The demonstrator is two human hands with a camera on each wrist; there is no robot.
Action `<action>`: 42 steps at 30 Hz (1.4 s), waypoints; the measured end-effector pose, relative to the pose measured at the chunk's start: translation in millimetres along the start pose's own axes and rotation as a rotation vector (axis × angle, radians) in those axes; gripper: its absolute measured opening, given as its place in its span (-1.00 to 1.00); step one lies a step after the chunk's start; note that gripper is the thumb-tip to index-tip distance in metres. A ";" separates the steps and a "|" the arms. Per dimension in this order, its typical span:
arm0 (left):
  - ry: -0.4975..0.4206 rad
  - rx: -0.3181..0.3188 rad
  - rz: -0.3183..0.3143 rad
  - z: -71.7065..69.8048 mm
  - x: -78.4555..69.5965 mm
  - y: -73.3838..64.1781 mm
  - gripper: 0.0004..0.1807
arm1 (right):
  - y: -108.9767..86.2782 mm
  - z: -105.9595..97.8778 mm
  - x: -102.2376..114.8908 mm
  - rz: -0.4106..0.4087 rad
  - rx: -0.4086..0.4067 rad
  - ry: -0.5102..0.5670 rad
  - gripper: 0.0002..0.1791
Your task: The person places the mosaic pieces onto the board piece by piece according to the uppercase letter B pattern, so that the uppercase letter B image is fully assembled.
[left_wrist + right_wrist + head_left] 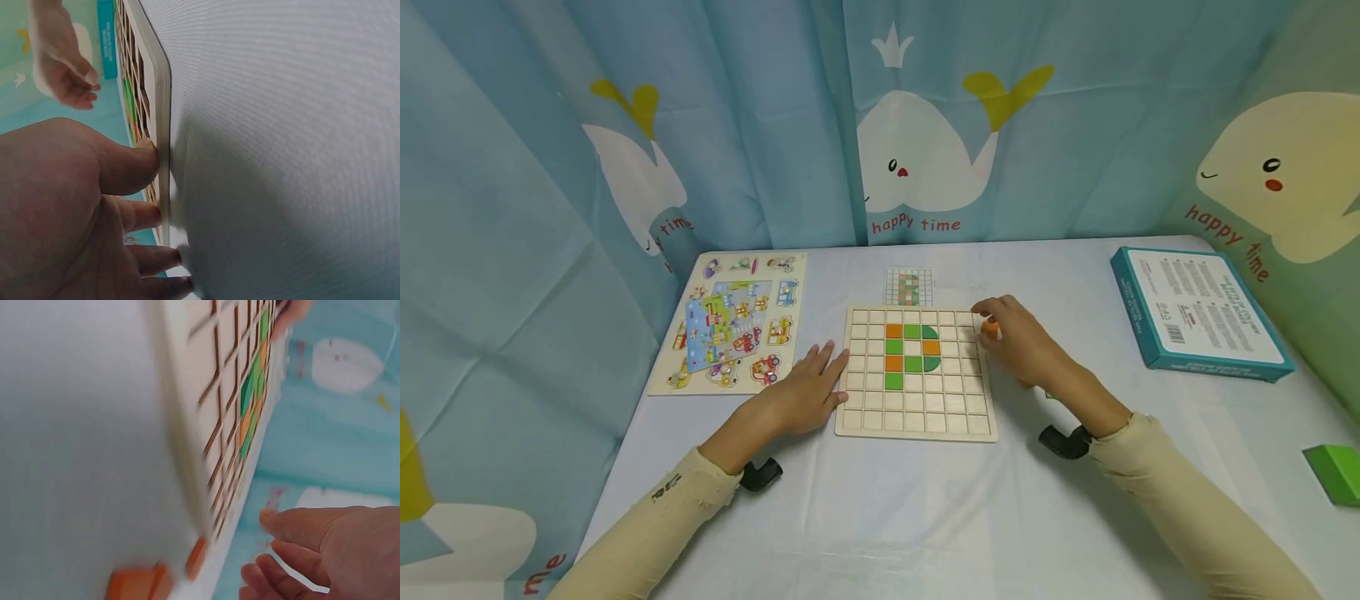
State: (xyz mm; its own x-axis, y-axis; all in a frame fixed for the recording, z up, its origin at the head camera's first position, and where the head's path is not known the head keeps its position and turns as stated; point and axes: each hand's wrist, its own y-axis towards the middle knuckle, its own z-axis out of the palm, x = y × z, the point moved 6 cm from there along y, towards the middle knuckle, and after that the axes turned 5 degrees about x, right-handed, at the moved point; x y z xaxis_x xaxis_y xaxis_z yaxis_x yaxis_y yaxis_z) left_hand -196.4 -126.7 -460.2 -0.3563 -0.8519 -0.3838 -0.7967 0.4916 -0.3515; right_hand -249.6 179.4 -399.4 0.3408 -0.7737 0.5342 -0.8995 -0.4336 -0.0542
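Observation:
A wooden grid board (917,421) lies flat on the table, with orange squares (894,363), green squares (893,381) and dark green curved tiles (932,364) set in some of its cells. My left hand (805,390) rests at the board's left edge, fingers spread; thumb and fingertips touch the rim (164,125) in the left wrist view. Over the board's right edge, my right hand (1021,340) hovers beside orange pieces (992,328). Its fingers are loosely bent, and the right wrist view shows nothing between them. More orange pieces (132,584) lie below it there.
Behind the board lies a small printed grid card (908,287). A picture puzzle board (662,379) with a colourful card (726,325) on top is at the left. A teal box (1206,312) sits back right, and a green block (1335,473) at the right edge.

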 end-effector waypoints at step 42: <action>0.047 0.053 -0.035 -8.7 -10.8 -8.1 -0.22 | -4.2 24.2 -0.4 -0.019 0.056 0.046 -0.72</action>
State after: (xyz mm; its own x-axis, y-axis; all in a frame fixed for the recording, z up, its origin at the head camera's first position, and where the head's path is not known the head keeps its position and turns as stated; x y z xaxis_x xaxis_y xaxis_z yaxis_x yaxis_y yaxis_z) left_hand -190.4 -123.0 -445.8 -0.3520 -0.8757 -0.3304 -0.7829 0.4690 -0.4089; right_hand -239.4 170.3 -419.8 0.3431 -0.7437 0.5738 -0.8761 -0.4736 -0.0900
